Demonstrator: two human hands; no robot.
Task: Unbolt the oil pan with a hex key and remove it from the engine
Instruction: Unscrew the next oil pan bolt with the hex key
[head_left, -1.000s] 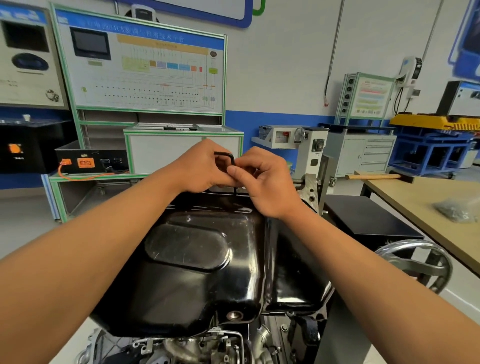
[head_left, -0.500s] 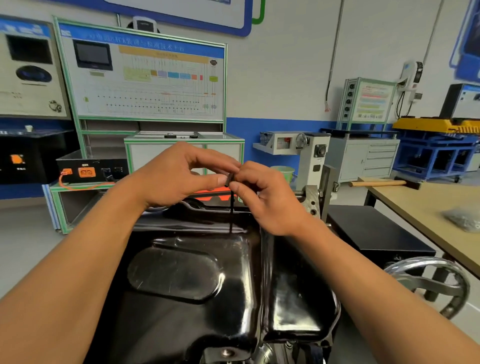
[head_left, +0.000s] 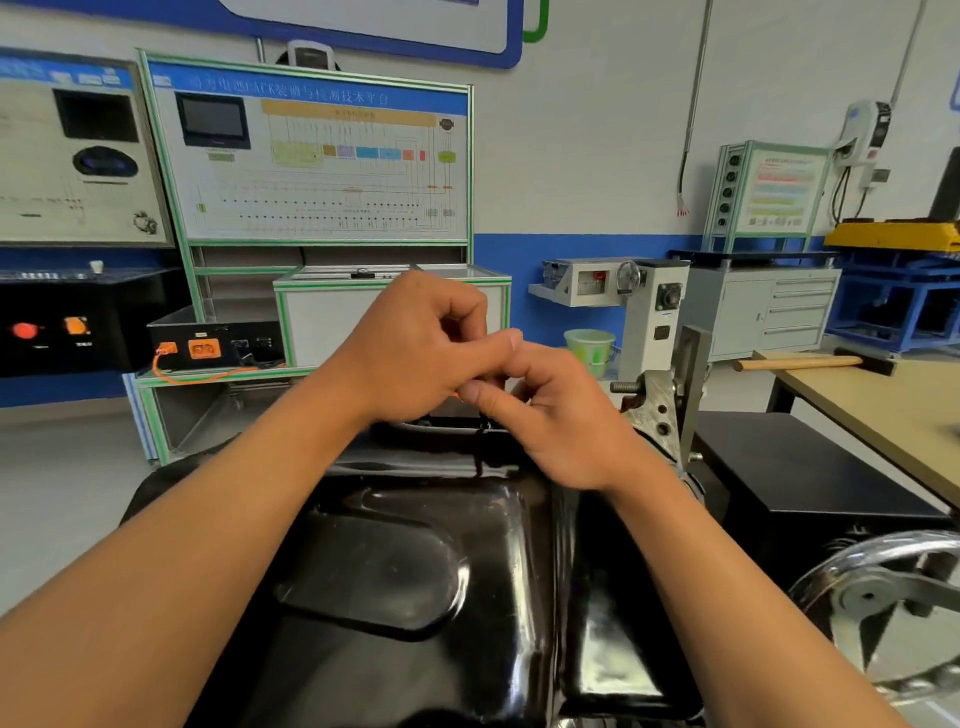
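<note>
The glossy black oil pan (head_left: 395, 587) fills the lower middle of the view, bottom side up on the engine. A thin black hex key (head_left: 481, 441) stands upright at the pan's far flange, and only its lower shaft shows. My left hand (head_left: 415, 353) and my right hand (head_left: 550, 415) meet just above that flange. Both have curled fingers that pinch the key's upper end between them. The key's short arm is hidden by my fingers, and so is the bolt under its tip.
The engine stand's grey metal bracket (head_left: 670, 395) rises right of my hands, with a chrome handwheel (head_left: 883, 592) at the lower right. A wooden table (head_left: 883, 410) carries a hammer (head_left: 810, 361). A green-framed training panel (head_left: 311, 166) stands behind, with a green cup (head_left: 589, 348) on the floor.
The view has tilted up and moved closer, so the pan sits lower in frame. My hands have closed tighter over the key's top, hiding its bend, which was visible a second ago.
</note>
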